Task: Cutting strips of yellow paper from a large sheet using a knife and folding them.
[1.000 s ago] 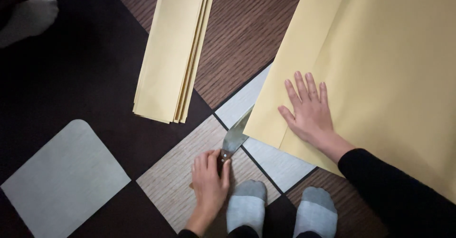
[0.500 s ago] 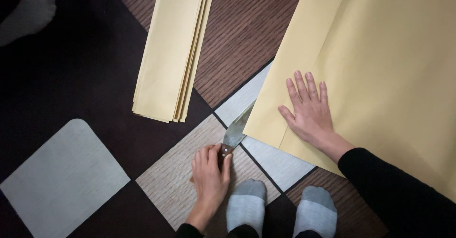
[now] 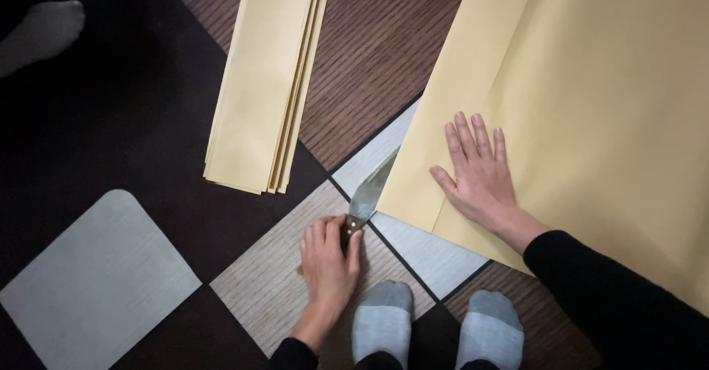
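My left hand grips the dark wooden handle of a knife low on the floor. Its grey blade points up and right, with the tip slid under the near left edge of a large folded yellow paper sheet. My right hand lies flat on that sheet, fingers spread, close to its lower left corner. A stack of narrow yellow paper strips lies apart to the left, on the dark and wood-grain floor panels.
The floor is a patchwork of dark, brown wood-grain, beige and grey panels. My two feet in grey socks sit at the bottom edge. Another person's socked foot shows at the top left.
My left hand has pushed the knife up and to the right, so the blade tip now reaches under the sheet's edge. My right hand stays flat on the paper.
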